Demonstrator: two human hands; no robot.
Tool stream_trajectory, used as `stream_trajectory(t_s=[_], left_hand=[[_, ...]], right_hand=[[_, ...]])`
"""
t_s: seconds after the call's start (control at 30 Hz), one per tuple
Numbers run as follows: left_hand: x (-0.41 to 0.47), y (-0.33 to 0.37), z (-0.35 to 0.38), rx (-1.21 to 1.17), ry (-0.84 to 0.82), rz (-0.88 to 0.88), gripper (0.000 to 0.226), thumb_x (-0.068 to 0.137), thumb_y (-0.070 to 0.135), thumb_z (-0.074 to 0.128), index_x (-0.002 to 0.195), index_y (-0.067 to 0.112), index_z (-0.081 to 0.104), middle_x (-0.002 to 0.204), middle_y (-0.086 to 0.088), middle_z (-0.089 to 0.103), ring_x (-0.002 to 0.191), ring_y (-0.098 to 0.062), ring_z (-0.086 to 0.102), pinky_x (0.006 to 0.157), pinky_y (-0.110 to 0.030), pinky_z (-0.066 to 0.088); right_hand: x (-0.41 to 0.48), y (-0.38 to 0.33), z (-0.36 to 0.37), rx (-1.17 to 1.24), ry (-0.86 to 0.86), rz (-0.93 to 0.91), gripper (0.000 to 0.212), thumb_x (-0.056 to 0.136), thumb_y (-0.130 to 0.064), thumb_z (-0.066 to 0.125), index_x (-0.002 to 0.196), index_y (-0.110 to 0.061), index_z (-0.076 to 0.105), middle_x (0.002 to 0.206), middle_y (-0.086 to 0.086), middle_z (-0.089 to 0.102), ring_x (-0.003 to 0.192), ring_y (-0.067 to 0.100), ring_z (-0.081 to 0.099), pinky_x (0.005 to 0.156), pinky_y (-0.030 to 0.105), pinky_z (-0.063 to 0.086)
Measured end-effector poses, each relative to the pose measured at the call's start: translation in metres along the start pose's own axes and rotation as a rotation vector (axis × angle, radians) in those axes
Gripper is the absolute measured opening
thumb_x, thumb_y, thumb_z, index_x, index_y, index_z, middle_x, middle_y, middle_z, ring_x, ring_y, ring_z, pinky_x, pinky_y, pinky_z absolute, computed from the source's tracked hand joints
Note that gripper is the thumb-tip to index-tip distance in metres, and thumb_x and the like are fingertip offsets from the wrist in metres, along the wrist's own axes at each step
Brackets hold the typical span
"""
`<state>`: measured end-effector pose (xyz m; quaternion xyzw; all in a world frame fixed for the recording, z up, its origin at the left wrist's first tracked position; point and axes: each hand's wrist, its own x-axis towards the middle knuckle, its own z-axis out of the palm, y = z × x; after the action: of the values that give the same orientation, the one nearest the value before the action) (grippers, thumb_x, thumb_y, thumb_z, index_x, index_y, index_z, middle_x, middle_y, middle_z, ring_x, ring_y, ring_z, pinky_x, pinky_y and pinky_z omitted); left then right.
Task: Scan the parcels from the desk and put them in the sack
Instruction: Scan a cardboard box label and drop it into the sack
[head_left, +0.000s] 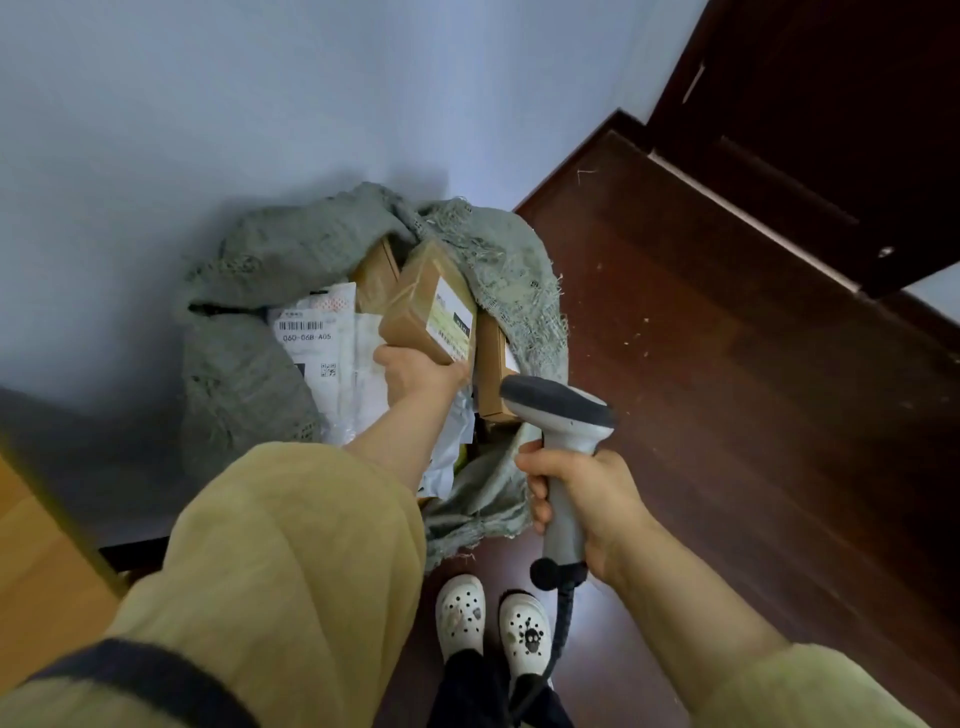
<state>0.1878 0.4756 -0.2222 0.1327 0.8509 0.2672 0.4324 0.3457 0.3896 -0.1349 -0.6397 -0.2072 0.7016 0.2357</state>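
A grey-green woven sack (249, 332) stands open on the floor against the wall. Inside it lie a white mailer bag (332, 353) with a barcode label and several brown cardboard boxes. My left hand (415, 371) grips a taped brown cardboard parcel (421, 306) with a white label, holding it over the sack's mouth. My right hand (587, 499) grips the handle of a grey barcode scanner (561, 415), held just right of the sack with its head pointing left. The scanner's dark cable hangs down toward my feet.
A pale wall (260, 104) stands behind the sack. Dark wooden floor (727, 389) spreads to the right, with a dark door (831, 130) at top right. A wooden desk corner (36, 545) shows at the lower left. My white clogs (491, 623) stand below the sack.
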Motion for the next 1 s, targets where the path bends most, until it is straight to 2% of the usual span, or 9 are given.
stream_trajectory(t_s=[0.17,0.27,0.33,0.47,0.53,0.63,0.73,0.83,1.0], left_hand=[[-0.010,0.004,0.001,-0.014,-0.035,-0.031,0.081,0.083,0.016,0.073,0.141,0.005,0.017,0.140,-0.020,0.040,0.127,-0.037,0.043,0.101,-0.042,0.041],[-0.018,0.001,-0.007,-0.009,-0.090,-0.015,0.085,0.079,0.016,0.075,0.142,0.003,0.021,0.134,-0.015,0.045,0.122,-0.034,0.048,0.100,-0.039,0.044],[-0.030,0.000,-0.016,0.003,-0.089,0.021,0.083,0.077,0.015,0.075,0.143,0.004,0.025,0.136,-0.018,0.047,0.119,-0.035,0.053,0.100,-0.044,0.046],[-0.068,-0.007,-0.038,0.103,-0.061,0.103,0.088,0.088,0.017,0.066,0.152,0.010,0.007,0.148,-0.015,0.033,0.130,-0.033,0.041,0.105,-0.040,0.038],[-0.098,-0.018,-0.057,0.211,-0.031,0.216,0.086,0.090,0.018,0.063,0.153,0.015,0.004,0.151,-0.012,0.031,0.132,-0.032,0.038,0.101,-0.036,0.037],[-0.150,-0.044,-0.096,0.457,0.049,0.383,0.085,0.088,0.024,0.062,0.153,0.023,0.007,0.150,-0.011,0.033,0.129,-0.032,0.041,0.093,-0.033,0.039],[-0.201,-0.080,-0.149,0.646,0.158,0.470,0.082,0.088,0.025,0.061,0.153,0.023,0.010,0.154,-0.010,0.025,0.139,-0.033,0.027,0.110,-0.041,0.033],[-0.245,-0.123,-0.207,0.706,0.276,0.433,0.078,0.092,0.022,0.056,0.153,0.025,0.008,0.158,-0.008,0.014,0.144,-0.030,0.015,0.114,-0.040,0.025],[-0.311,-0.213,-0.300,0.734,0.466,0.256,0.073,0.095,0.022,0.052,0.153,0.026,0.008,0.159,-0.007,0.013,0.146,-0.028,0.010,0.116,-0.041,0.020]], right_hand=[[-0.003,0.000,-0.001,-0.005,-0.016,0.013,0.007,0.083,0.002,0.064,0.080,-0.001,0.059,0.050,0.009,0.044,0.038,0.020,0.036,0.043,0.027,0.037],[-0.012,-0.002,-0.002,-0.004,-0.048,0.029,0.008,0.082,0.001,0.064,0.079,0.001,0.057,0.051,0.010,0.043,0.039,0.020,0.036,0.044,0.028,0.038],[-0.019,-0.002,-0.005,-0.014,-0.066,0.029,0.010,0.082,0.001,0.065,0.080,0.000,0.055,0.049,0.009,0.044,0.038,0.019,0.037,0.044,0.028,0.037],[-0.043,0.004,-0.013,-0.050,-0.111,0.016,0.011,0.083,0.002,0.064,0.082,-0.001,0.053,0.048,0.009,0.043,0.037,0.019,0.036,0.044,0.028,0.036],[-0.062,0.012,-0.017,-0.074,-0.158,0.017,0.012,0.082,0.002,0.064,0.081,-0.002,0.053,0.047,0.008,0.043,0.037,0.018,0.036,0.043,0.027,0.036],[-0.097,0.029,-0.015,-0.102,-0.254,0.059,0.013,0.082,0.003,0.063,0.073,-0.002,0.054,0.047,0.007,0.042,0.036,0.018,0.036,0.040,0.025,0.036],[-0.135,0.054,0.001,-0.129,-0.412,0.140,0.016,0.083,0.002,0.060,0.072,-0.006,0.052,0.048,0.005,0.042,0.035,0.015,0.038,0.038,0.023,0.036],[-0.174,0.081,0.029,-0.189,-0.552,0.202,0.017,0.085,-0.001,0.059,0.072,-0.009,0.053,0.048,0.002,0.044,0.035,0.012,0.040,0.040,0.023,0.037],[-0.241,0.131,0.083,-0.339,-0.742,0.220,0.010,0.088,-0.004,0.057,0.079,-0.007,0.054,0.053,0.003,0.045,0.038,0.015,0.041,0.044,0.028,0.038]])
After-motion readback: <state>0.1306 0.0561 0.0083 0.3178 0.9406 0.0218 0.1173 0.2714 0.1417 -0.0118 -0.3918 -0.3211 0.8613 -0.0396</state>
